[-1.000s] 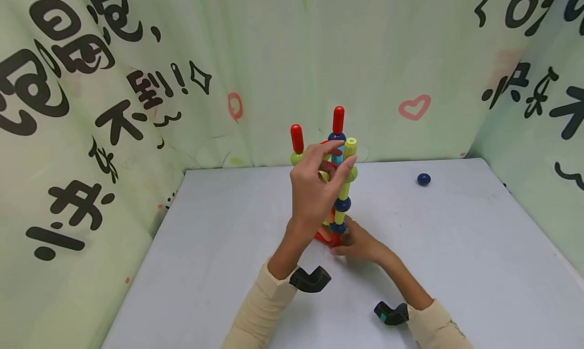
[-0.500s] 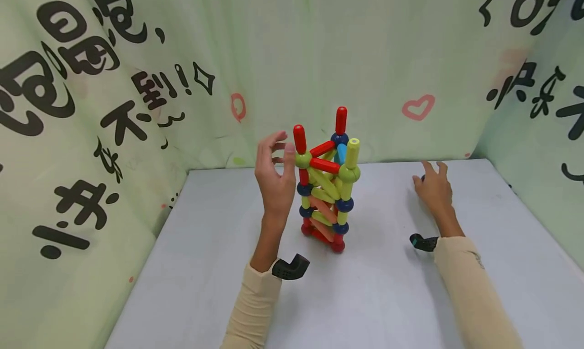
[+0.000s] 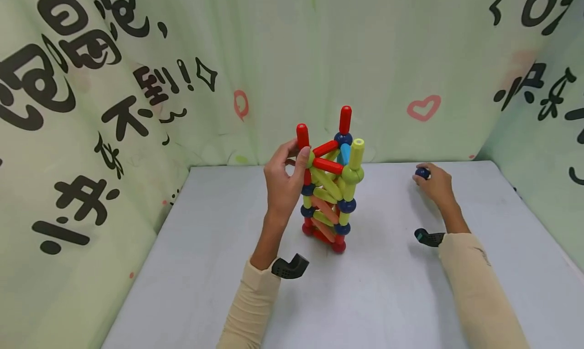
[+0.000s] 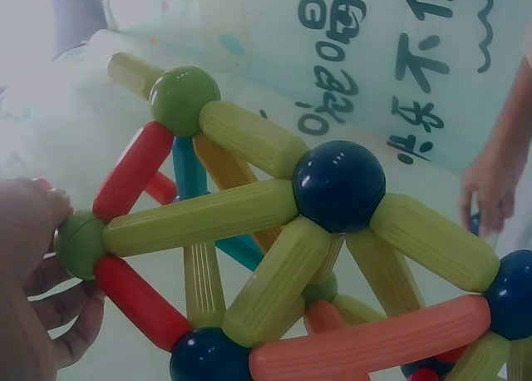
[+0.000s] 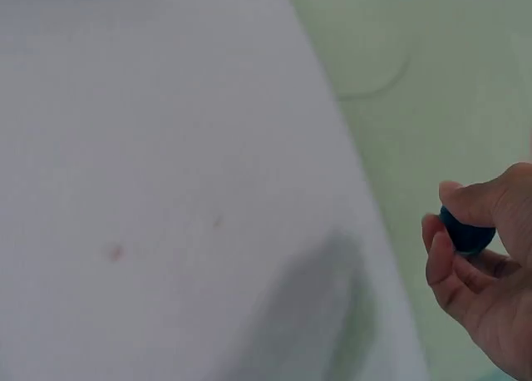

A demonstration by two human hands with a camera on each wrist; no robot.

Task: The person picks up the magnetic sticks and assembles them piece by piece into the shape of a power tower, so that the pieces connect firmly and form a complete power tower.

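A tall tower of coloured rods and balls [image 3: 323, 194] stands upright on the table, with red rods and a yellow-green rod pointing up from its top. My left hand [image 3: 285, 179] holds the tower's upper left corner. In the left wrist view, its thumb and fingers are around a green ball [image 4: 81, 244] that joins red and yellow-green rods. Far to the right, my right hand [image 3: 436, 186] pinches a loose dark blue ball [image 3: 423, 173] between thumb and fingers. The right wrist view shows that ball partly covered by the fingers.
The white table [image 3: 388, 288] reaches back to a pale green curtain [image 3: 365, 60] with black lettering and red drawings. The table's far edge lies close behind the right hand. Each wrist wears a black camera.
My right hand has gone from the tower's base to the blue ball at the far right and grasped it. My left hand has moved from the tower's front to its upper left corner.
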